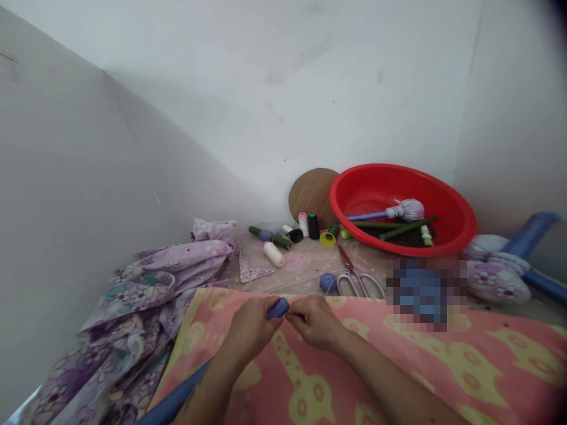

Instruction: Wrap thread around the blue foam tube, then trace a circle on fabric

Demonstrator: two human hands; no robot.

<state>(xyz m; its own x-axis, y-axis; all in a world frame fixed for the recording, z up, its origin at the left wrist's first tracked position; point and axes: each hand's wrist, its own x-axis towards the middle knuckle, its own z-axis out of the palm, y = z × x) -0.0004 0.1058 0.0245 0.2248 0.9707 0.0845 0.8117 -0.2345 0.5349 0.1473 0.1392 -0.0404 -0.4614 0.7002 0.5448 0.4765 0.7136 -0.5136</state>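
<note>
My left hand (pixel 250 327) is wrapped round the top end of a long rod covered in blue cloth (pixel 179 394). The rod slants down to the lower left, partly hidden by my forearm. My right hand (pixel 316 321) pinches at the rod's tip; whatever lies between its fingertips is too small to name. Both hands are over a pink and yellow patterned cloth (pixel 305 378). Just beyond them are a ball of blue-violet yarn (pixel 328 282) and scissors (pixel 354 277) with pale handles.
Crumpled purple floral fabric (pixel 133 313) fills the left side. Behind stand a white thread cone (pixel 303 223) and a black one (pixel 313 225). A red basin (pixel 398 171) holds a cloth-headed mallet (pixel 410 209) and green sticks. More floral-headed mallets (pixel 498 283) lie at right.
</note>
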